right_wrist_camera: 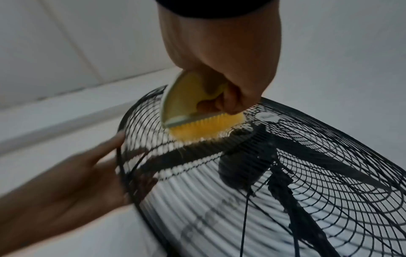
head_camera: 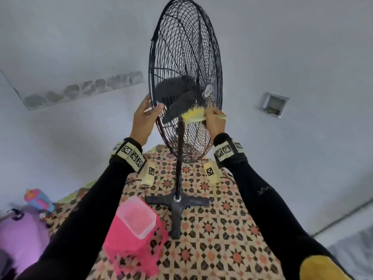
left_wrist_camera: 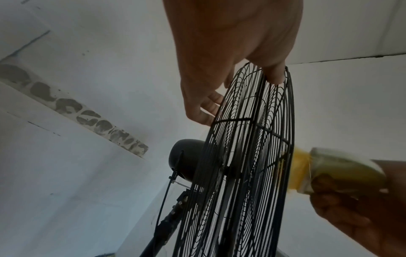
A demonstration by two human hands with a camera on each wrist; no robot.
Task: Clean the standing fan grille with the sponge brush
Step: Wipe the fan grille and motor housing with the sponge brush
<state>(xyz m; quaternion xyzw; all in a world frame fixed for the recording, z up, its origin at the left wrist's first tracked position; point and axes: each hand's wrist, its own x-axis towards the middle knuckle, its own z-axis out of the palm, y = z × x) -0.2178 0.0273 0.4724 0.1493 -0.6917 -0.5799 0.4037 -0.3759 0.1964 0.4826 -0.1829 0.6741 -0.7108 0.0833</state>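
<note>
Now right hand (head_camera: 215, 121) grips sponge brush (head_camera: 194, 115) against grille (head_camera: 187, 57); left hand (head_camera: 143, 120) holds rim.

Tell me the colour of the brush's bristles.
Yellow, set in a pale green body; the brush shows best in the right wrist view, gripped by the right hand.

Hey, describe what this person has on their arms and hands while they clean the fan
Both arms wear long black sleeves. The left wrist and right wrist each carry a black band set with pale square tags printed in black-and-white code patterns. The left hand and right hand are bare, without gloves. A yellow patch shows low on the right sleeve.
</note>
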